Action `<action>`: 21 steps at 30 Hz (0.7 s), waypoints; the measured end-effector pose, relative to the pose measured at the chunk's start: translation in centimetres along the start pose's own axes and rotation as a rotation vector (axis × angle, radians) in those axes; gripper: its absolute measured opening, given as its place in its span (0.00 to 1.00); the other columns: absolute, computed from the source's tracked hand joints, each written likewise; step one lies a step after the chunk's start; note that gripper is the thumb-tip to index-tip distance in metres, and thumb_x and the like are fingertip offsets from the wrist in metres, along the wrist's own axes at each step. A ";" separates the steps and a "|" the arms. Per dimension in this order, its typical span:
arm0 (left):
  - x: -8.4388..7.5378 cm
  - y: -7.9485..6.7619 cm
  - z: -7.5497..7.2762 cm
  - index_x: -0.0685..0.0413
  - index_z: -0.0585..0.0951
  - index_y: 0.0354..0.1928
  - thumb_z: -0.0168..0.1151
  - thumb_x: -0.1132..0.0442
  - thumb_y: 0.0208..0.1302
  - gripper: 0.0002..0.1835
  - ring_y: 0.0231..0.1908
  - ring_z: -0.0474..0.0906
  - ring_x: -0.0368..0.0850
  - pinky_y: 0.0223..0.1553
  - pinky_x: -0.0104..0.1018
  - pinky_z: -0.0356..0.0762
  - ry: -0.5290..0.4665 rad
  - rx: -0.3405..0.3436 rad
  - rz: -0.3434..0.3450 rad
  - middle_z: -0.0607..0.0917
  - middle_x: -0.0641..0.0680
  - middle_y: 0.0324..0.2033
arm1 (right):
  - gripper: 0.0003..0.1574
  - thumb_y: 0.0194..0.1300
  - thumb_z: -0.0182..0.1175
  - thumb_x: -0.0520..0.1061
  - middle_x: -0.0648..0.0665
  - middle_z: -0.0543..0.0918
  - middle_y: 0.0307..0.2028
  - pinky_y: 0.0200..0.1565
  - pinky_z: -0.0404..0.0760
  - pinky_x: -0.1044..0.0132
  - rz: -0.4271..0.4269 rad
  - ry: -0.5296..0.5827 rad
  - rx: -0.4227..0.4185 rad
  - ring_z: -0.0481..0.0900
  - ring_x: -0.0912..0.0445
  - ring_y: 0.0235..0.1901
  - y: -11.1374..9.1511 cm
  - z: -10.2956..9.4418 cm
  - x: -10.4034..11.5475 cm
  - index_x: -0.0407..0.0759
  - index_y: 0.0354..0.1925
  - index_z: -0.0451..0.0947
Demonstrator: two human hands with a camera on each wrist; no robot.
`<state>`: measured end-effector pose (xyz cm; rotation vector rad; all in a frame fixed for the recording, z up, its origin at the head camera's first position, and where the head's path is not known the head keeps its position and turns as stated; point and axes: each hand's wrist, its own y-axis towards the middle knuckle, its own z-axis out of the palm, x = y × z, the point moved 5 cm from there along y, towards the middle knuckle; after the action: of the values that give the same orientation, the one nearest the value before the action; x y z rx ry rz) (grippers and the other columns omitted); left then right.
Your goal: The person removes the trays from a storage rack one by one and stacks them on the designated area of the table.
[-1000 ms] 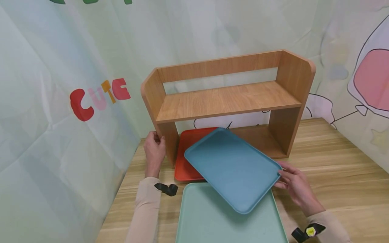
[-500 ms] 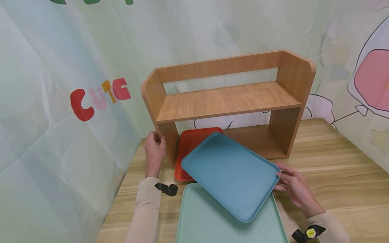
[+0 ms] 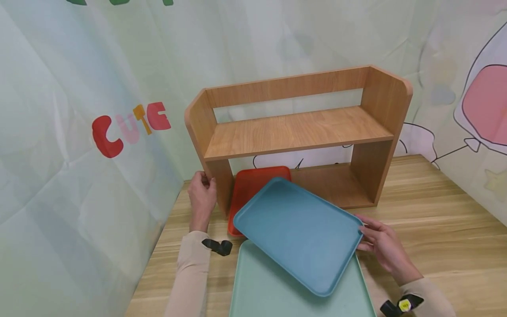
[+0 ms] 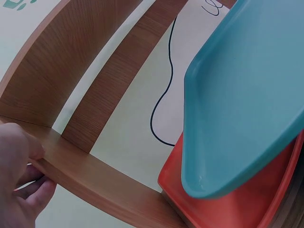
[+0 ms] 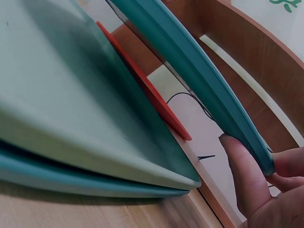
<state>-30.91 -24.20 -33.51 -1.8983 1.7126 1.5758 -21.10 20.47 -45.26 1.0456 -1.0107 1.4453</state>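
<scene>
A blue tray (image 3: 301, 233) hangs at a slant above the other trays, its right corner pinched between the thumb and fingers of my right hand (image 3: 386, 248). Under its far left part lies a red tray (image 3: 257, 182), on the left of the lower level of a wooden shelf (image 3: 299, 130) and jutting out in front. My left hand (image 3: 202, 198) grips the front edge of the shelf's left side panel (image 4: 71, 175). Nearest me is a light green tray (image 3: 269, 281), partly covered by the blue one.
The right wrist view shows another blue tray (image 5: 85, 178) beneath the green one, on the wooden table (image 3: 447, 215). A printed curtain (image 3: 119, 198) stands close on the left and behind the shelf.
The blue tray has come toward me and slightly left, lower in the head view, uncovering more of the red tray. My right hand shifted a little with it; my left hand stayed put.
</scene>
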 end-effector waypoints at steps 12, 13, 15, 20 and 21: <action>-0.1 0.0 -0.1 0.67 0.74 0.43 0.56 0.68 0.63 0.09 0.38 0.79 0.57 0.40 0.46 0.79 0.009 -0.009 0.011 0.82 0.65 0.40 | 0.29 0.73 0.47 0.41 0.60 0.82 0.41 0.39 0.85 0.65 0.070 -0.093 -0.037 0.82 0.63 0.40 0.1 -0.1 -0.1 0.35 0.68 0.60; -0.1 0.0 -0.1 0.66 0.74 0.43 0.56 0.68 0.63 0.09 0.38 0.79 0.57 0.40 0.46 0.79 0.008 -0.009 0.012 0.82 0.65 0.39 | 0.29 0.73 0.47 0.41 0.61 0.82 0.41 0.39 0.85 0.65 0.071 -0.095 -0.036 0.82 0.63 0.40 0.1 -0.1 -0.1 0.36 0.68 0.60; -0.1 0.0 -0.1 0.67 0.74 0.43 0.57 0.67 0.63 0.09 0.38 0.79 0.57 0.40 0.46 0.79 0.004 -0.009 0.009 0.82 0.65 0.39 | 0.27 0.73 0.47 0.41 0.61 0.82 0.41 0.39 0.85 0.65 0.068 -0.096 -0.030 0.82 0.62 0.40 0.1 -0.1 -0.1 0.38 0.68 0.62; -0.1 0.0 -0.1 0.66 0.75 0.43 0.57 0.67 0.63 0.09 0.38 0.80 0.56 0.40 0.46 0.80 0.011 -0.012 0.006 0.82 0.65 0.39 | 0.25 0.72 0.49 0.41 0.60 0.83 0.42 0.40 0.85 0.64 0.053 -0.082 -0.012 0.83 0.62 0.41 0.1 -0.1 -0.2 0.41 0.65 0.67; -0.1 0.0 0.0 0.66 0.75 0.43 0.57 0.68 0.63 0.09 0.38 0.80 0.56 0.40 0.46 0.80 0.011 -0.012 0.006 0.82 0.65 0.39 | 0.25 0.72 0.49 0.41 0.60 0.83 0.42 0.40 0.85 0.64 0.051 -0.081 -0.009 0.82 0.62 0.41 0.1 0.0 -0.3 0.41 0.65 0.67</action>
<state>-30.89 -24.18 -33.41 -1.9124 1.7189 1.5843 -21.18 20.44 -45.52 1.0859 -1.1078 1.4487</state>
